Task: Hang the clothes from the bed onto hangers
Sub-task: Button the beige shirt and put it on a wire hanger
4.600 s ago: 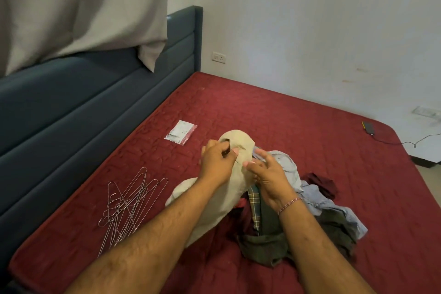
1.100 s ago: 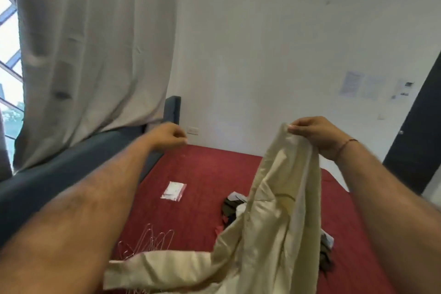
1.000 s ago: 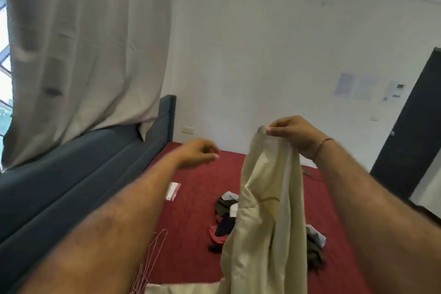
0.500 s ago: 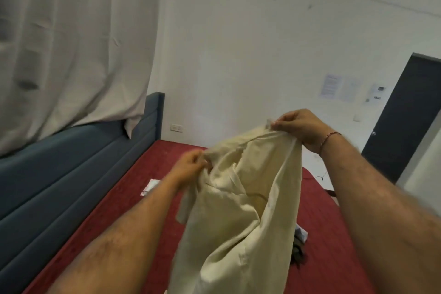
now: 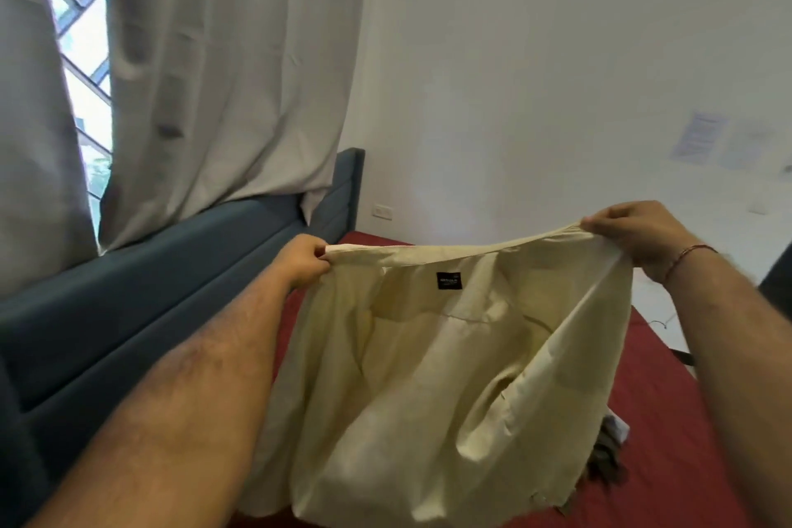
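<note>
Shirt (image 5: 445, 390), cream-coloured, hangs spread open in the head view, filling the frame from centre down toward 6 o'clock, held up above the red bed (image 5: 668, 412). Its upper edge is stretched in a shallow arc between both hands. The left hand (image 5: 302, 261), just left of centre toward 9 o'clock, has its fingers curled tight round one end of that edge. The right hand (image 5: 638, 234), out at 3 o'clock, pinches the other end with fingers and thumb closed on the cloth; a thin red thread (image 5: 685, 259) circles that wrist. A small black label (image 5: 448, 281) shows inside the shirt just under the stretched edge, near the middle. The fabric below falls in loose folds, and its lower hem is ragged toward 5 o'clock. A little of the remaining clothes pile (image 5: 608, 454) peeks out past the shirt's right edge at 4 o'clock, lying on the bed. A blue padded headboard (image 5: 128, 313) runs along 8 to 9 o'clock, with pale curtains (image 5: 223, 69) hanging over it at 10 to 11 o'clock. A white wall (image 5: 535, 77) fills 12 to 2 o'clock.
</note>
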